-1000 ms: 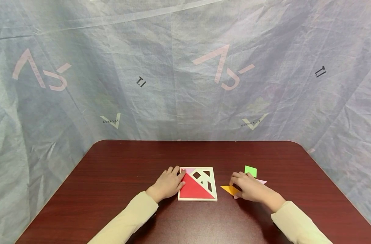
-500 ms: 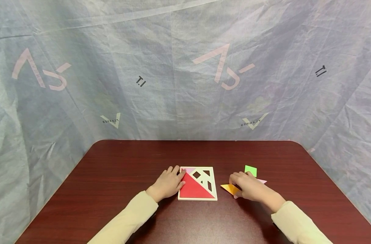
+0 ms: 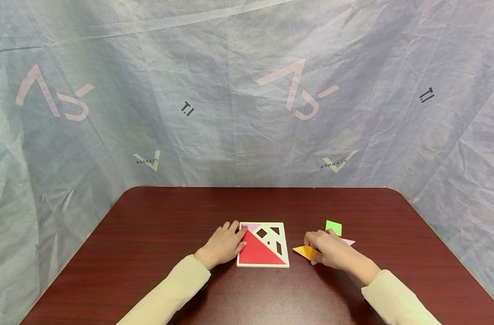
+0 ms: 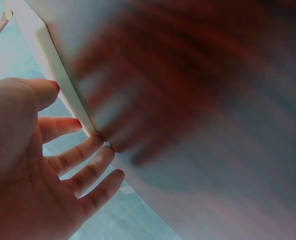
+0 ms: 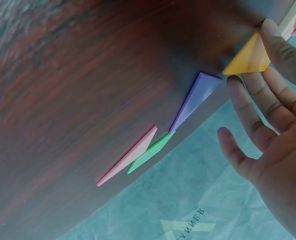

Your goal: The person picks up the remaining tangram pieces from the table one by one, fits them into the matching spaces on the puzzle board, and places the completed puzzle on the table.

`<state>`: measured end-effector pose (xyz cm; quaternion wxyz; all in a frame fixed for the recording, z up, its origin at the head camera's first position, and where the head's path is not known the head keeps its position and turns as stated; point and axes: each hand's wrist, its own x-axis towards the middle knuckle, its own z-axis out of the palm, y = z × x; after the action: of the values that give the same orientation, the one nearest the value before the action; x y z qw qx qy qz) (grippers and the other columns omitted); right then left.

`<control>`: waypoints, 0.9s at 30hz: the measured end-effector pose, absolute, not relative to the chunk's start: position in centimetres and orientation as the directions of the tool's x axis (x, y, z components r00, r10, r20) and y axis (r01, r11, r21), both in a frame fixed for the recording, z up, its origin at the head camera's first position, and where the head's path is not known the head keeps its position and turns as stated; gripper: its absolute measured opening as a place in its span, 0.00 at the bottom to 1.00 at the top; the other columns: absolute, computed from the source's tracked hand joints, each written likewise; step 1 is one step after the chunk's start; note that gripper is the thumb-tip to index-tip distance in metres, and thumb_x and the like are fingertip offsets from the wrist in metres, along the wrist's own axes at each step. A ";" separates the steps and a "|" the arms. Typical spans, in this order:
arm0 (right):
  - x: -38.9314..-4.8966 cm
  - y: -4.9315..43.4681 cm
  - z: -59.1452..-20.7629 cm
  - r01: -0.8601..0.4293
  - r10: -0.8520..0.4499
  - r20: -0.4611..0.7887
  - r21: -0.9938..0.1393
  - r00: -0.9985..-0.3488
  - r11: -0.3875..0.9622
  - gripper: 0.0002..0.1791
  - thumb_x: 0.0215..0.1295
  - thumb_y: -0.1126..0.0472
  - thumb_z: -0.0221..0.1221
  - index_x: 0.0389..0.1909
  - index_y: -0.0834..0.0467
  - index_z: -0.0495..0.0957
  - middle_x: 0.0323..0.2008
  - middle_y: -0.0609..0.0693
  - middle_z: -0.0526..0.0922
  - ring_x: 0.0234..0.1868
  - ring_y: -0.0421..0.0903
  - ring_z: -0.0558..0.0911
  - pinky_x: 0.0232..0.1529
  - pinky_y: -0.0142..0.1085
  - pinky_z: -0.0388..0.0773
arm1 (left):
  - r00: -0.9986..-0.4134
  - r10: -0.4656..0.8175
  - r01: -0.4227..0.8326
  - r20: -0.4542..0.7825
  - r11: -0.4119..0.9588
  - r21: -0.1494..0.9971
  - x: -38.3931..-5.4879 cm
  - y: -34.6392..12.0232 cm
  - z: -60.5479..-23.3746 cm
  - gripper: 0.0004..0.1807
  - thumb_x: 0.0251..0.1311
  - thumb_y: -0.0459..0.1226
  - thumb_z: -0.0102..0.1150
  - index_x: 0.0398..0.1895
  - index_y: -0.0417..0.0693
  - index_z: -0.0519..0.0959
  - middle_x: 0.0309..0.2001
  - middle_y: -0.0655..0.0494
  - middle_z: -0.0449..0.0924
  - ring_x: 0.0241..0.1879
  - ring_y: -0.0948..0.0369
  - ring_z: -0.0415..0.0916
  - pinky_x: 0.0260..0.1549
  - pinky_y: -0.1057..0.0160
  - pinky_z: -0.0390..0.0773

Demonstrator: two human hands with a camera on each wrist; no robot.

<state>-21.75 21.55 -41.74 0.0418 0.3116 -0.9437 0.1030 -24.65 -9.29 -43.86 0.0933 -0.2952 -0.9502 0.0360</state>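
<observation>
My left hand (image 3: pixel 222 246) rests on the left edge of a white tangram board (image 3: pixel 263 266), thumb and index fingertip touching it. Two red pieces (image 3: pixel 259 253), seemingly large triangles, and a pink piece (image 3: pixel 253 226) lie in the board. To its right, my right hand (image 3: pixel 333 249) pinches an orange tangram piece (image 3: pixel 305 253) between thumb and fingers. In the right wrist view the orange piece (image 5: pixel 250 57) shows its flat face, the thumb along one edge. Whether it is clear of the table cannot be told.
Beyond the right hand lie a green piece (image 3: pixel 333 228) and a pink piece (image 3: pixel 348 242). A purple piece (image 5: pixel 196 97) shows in the right wrist view; my hand hides it from the head view. Cutouts in the board show the dark table (image 3: pixel 170 216). Grey cloth (image 3: pixel 239 135) hangs behind.
The orange piece and the right fingers have shifted very slightly left. My left hand and the board have stayed put.
</observation>
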 end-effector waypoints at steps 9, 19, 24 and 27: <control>-21.8 21.6 -41.9 -0.623 -0.604 0.165 -0.107 -0.780 0.775 0.20 0.39 0.61 0.71 0.35 0.53 0.76 0.29 0.41 0.78 0.32 0.39 0.72 0.34 0.38 0.61 | -0.813 0.563 0.549 0.151 0.827 -0.125 -24.7 -9.3 -44.0 0.24 0.62 0.48 0.48 0.60 0.49 0.71 0.50 0.46 0.68 0.46 0.52 0.68 0.43 0.55 0.72; -21.7 21.5 -41.7 -0.657 -0.632 0.220 -0.064 -0.743 0.751 0.14 0.44 0.65 0.67 0.35 0.51 0.80 0.29 0.39 0.79 0.33 0.39 0.74 0.34 0.38 0.62 | -0.810 0.564 0.551 0.160 0.826 -0.122 -24.8 -9.4 -44.1 0.24 0.63 0.48 0.48 0.59 0.49 0.71 0.50 0.46 0.68 0.46 0.52 0.68 0.43 0.55 0.72; -21.7 21.4 -41.5 -0.661 -0.637 0.226 -0.049 -0.737 0.749 0.10 0.48 0.65 0.66 0.32 0.51 0.81 0.30 0.40 0.80 0.33 0.40 0.76 0.34 0.40 0.65 | -0.813 0.562 0.549 0.152 0.827 -0.122 -24.7 -9.4 -43.9 0.24 0.63 0.48 0.48 0.60 0.49 0.71 0.51 0.46 0.69 0.46 0.52 0.68 0.43 0.55 0.73; -21.7 21.2 -41.5 -0.661 -0.636 0.226 -0.053 -0.738 0.748 0.06 0.51 0.64 0.64 0.27 0.49 0.79 0.25 0.37 0.78 0.30 0.38 0.73 0.34 0.39 0.65 | -0.816 0.559 0.546 0.148 0.829 -0.122 -24.6 -9.3 -43.8 0.24 0.62 0.48 0.48 0.60 0.49 0.71 0.51 0.47 0.69 0.46 0.53 0.68 0.43 0.55 0.72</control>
<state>-21.67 21.20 -41.54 0.0969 0.3488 -0.9299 0.0649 -24.63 -9.32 -43.80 0.0892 -0.2901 -0.9521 0.0369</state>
